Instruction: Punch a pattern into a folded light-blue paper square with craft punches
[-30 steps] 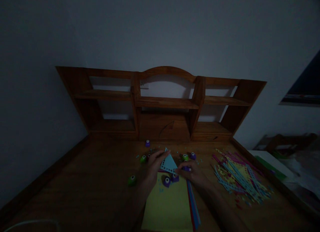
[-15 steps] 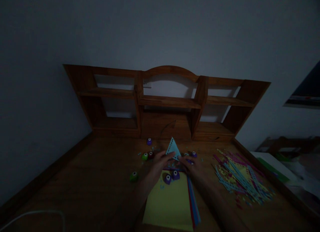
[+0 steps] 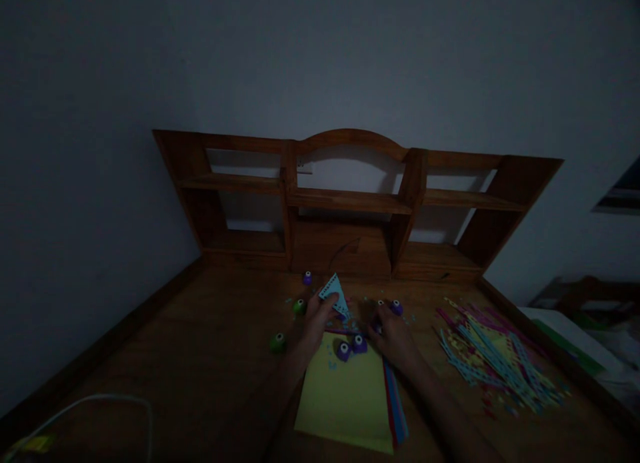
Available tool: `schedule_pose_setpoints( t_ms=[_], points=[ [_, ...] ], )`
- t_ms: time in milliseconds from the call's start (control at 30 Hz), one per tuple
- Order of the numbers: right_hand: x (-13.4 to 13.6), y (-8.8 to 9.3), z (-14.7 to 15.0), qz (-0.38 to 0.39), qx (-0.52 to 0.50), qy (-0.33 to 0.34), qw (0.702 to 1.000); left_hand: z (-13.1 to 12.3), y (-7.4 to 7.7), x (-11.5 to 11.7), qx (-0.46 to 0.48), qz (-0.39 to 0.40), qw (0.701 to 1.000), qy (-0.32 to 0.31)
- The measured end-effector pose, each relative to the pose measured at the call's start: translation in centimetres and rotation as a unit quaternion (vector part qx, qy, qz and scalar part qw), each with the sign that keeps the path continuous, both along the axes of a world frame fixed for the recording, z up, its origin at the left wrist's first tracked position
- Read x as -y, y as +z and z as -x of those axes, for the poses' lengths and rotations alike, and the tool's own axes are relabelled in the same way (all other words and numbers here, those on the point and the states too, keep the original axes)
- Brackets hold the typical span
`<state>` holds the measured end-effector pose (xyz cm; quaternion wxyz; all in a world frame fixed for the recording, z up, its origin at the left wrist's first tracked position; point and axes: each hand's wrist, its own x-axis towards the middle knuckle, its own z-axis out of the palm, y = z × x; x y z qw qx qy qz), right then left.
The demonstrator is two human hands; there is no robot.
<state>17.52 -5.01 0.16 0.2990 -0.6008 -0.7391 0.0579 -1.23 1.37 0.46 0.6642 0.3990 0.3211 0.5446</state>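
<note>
My left hand (image 3: 317, 316) pinches a folded light-blue paper triangle (image 3: 338, 291), with small punched shapes along its edges. To the right, my right hand (image 3: 391, 330) has its fingers closed around a small craft punch (image 3: 381, 304); its white-ringed top shows and the rest is mostly hidden. Just beyond those fingers stands a purple punch (image 3: 397, 308). Two more purple punches, one (image 3: 344, 351) beside the other (image 3: 359, 344), rest on the yellow paper (image 3: 345, 403) between my forearms. Green punches (image 3: 299, 307) stand left of my left hand.
Another purple punch (image 3: 307, 277) stands near the wooden shelf unit (image 3: 350, 202). A heap of punched paper strips (image 3: 493, 356) lies on the right of the desk (image 3: 210, 343). Blue scraps are scattered around the hands. A white cable (image 3: 113, 397) curves at lower left.
My right hand has left the paper triangle and moved right onto a punch. My left hand keeps the triangle, now tilted and a little further left. The view has shifted slightly.
</note>
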Motion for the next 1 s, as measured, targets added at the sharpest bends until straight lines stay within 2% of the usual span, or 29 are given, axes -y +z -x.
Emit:
schedule_pose_setpoints(
  t_ms=[100,200,333,567,700,767,833,1000],
  points=[
    [0.0,0.0,-0.1,0.0,0.003,0.008,1.0,-0.1,0.0,0.0,-0.016,0.013,1.0,0.02],
    [0.1,0.1,0.0,0.002,-0.043,0.027,0.999,0.0,0.1,-0.1,-0.014,0.008,0.999,0.037],
    [0.1,0.1,0.3,0.004,-0.129,0.035,0.991,0.2,0.3,-0.2,0.008,-0.014,1.0,0.018],
    [-0.5,0.7,0.2,0.035,-0.296,-0.019,0.954,0.1,0.5,0.1,0.005,0.007,1.0,0.008],
    [-0.9,-0.1,-0.6,0.065,-0.35,-0.014,0.934,0.0,0.3,0.0,0.003,0.026,1.0,0.0],
    [-1.1,-0.7,-0.9,0.08,-0.351,0.012,0.933,0.0,0.1,-0.1,0.006,0.03,1.0,0.001],
    [-1.2,-1.2,-0.9,0.075,-0.319,0.037,0.944,0.0,0.0,-0.2,0.008,0.028,1.0,0.004],
    [-1.0,-1.5,-0.3,0.03,-0.236,0.036,0.971,-0.1,0.3,0.1,-0.001,0.025,1.0,0.003]
  ],
)
